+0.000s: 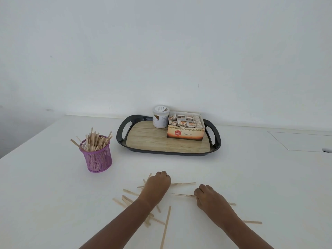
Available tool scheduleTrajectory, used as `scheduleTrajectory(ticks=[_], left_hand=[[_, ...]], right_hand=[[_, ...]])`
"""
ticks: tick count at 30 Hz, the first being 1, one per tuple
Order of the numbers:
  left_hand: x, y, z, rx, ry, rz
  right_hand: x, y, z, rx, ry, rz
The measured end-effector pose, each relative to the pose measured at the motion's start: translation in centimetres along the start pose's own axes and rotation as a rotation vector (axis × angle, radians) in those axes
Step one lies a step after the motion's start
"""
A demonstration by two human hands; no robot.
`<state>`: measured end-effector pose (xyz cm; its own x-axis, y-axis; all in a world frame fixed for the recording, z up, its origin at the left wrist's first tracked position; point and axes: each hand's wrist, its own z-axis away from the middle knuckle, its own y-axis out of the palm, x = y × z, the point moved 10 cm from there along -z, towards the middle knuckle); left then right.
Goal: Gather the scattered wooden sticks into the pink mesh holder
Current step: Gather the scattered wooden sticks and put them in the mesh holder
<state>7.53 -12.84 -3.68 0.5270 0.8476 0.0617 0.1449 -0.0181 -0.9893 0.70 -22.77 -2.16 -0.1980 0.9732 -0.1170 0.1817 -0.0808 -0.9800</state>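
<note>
**Spotter:** Where does the pink mesh holder (98, 159) lie from your grips?

**Operator:** Far and to the left of both. It stands upright on the table (53, 194), already packed with sticks. My left grip (157, 184) is the nearer one, and the right grip (206, 196) is well apart from it.

**Spotter:** What have the grips got?

**Operator:** The left is knuckles up with its fingers curled down over the pile. A few wooden sticks (165, 227) poke out on either side of it, so I judge it has closed round them. I can't see the fingertips themselves. The right is pinching a thin pair that juts out to the left of its fingers.

**Spotter:** Which way do the held sticks run?

**Operator:** Roughly left to right across the table, lying flat. The holder opens upward, so I think the next move turns on that. I'd have to swing their long axis up on end before lowering them in.

**Spotter:** What's left on the table?

**Operator:** A loose heap sits under and near my left forearm, one long stick points toward me, and another lies by my right forearm. The tray (122, 130) with the ginger tea box (185, 134) sits farther back, out of the path.
</note>
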Motion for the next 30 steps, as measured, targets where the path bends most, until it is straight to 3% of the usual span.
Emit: scheduleTrajectory(ticks=[9, 17, 22, 30], left_hand=[[1.8, -1.3, 0.0, -0.05, -0.072, 0.099], [7.2, -5.2, 1.6, -0.265, -0.279, 0.928], [10.8, -4.5, 2.4, -0.31, -0.42, 1.278], [15.7, -8.3, 4.6, -0.524, -0.409, 1.435]], right_hand=[[-2.7, -1.9, -0.7, -0.078, 0.151, -0.562], [-2.3, -4.8, -3.2, -0.204, 0.264, -0.94], [0.0, -5.2, -5.6, -0.253, 0.312, -1.197], [7.4, -7.7, -10.7, -0.254, 0.209, -1.561]])
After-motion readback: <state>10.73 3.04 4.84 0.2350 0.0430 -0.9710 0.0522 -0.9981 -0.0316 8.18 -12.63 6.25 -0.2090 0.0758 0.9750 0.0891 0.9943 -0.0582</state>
